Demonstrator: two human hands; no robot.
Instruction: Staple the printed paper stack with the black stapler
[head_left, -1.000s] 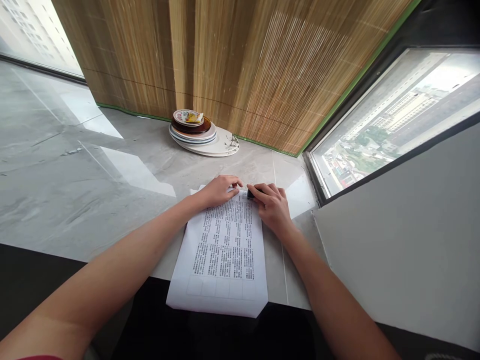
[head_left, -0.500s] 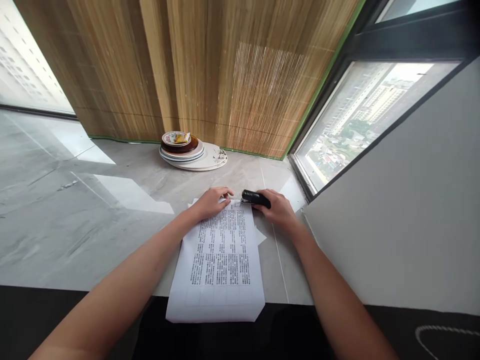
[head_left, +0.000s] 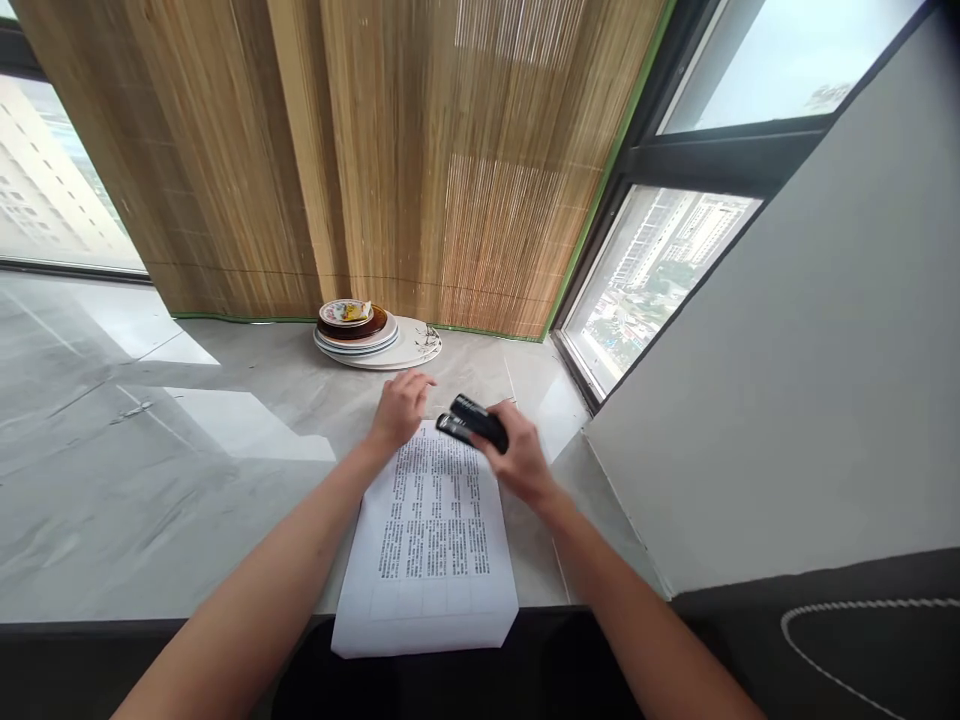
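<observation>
Printed paper [head_left: 435, 520] lies on the grey ledge, its near end sticking out past the front edge. My right hand [head_left: 516, 455] grips a black stapler [head_left: 480, 422] above the paper's far right corner. The stapler's jaws are apart, pointing left, and no paper shows between them. By the far left corner of the sheet is my left hand [head_left: 403, 410], fingers loosely bent and apart, holding nothing. Whether it touches the paper I cannot tell.
A stack of plates [head_left: 356, 335] stands on the marble-patterned ledge [head_left: 247, 520] beyond my hands. Behind it hangs a bamboo blind [head_left: 390, 200]. A window [head_left: 660, 270] and a white wall [head_left: 810, 400] bound the right side. A pale cord [head_left: 825, 608] lies at lower right.
The stapler has come off the paper's far edge, lifted and swung left over the sheet in my right hand. My left hand has shifted off the sheet's top edge. The view has tilted up.
</observation>
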